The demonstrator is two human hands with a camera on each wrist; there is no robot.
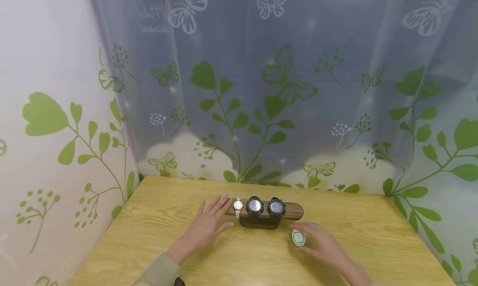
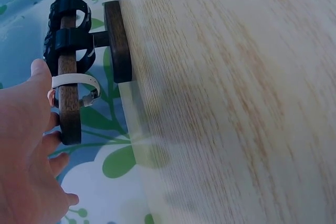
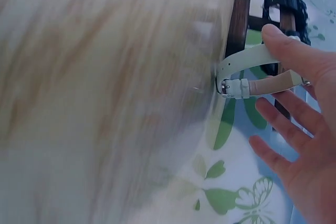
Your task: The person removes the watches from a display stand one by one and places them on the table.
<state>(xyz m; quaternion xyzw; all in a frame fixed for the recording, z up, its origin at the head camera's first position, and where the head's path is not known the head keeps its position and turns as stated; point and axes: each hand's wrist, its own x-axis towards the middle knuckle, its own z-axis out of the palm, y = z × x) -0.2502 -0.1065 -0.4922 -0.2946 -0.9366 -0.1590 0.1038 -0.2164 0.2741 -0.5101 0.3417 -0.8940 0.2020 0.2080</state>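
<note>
My right hand (image 1: 325,244) pinches a pale wristwatch (image 1: 298,238) with a squarish face, just in front of the stand's right end. In the right wrist view its white strap (image 3: 251,59) is buckled into a loop. A dark wooden watch stand (image 1: 296,211) carries a small watch with a white strap (image 1: 238,205) at the left and two chunky black watches, one in the middle (image 1: 254,206) and one to the right (image 1: 276,207). My left hand (image 1: 205,228) lies at the bar's left end, fingers fairly straight; the left wrist view shows fingertips partly behind the bar (image 2: 69,114).
The stand's base (image 1: 259,224) rests on a light wooden table (image 1: 179,192). Behind the table hangs a blue-and-white curtain (image 1: 239,111) printed with green leaves and butterflies; similar patterned cloth flanks both sides.
</note>
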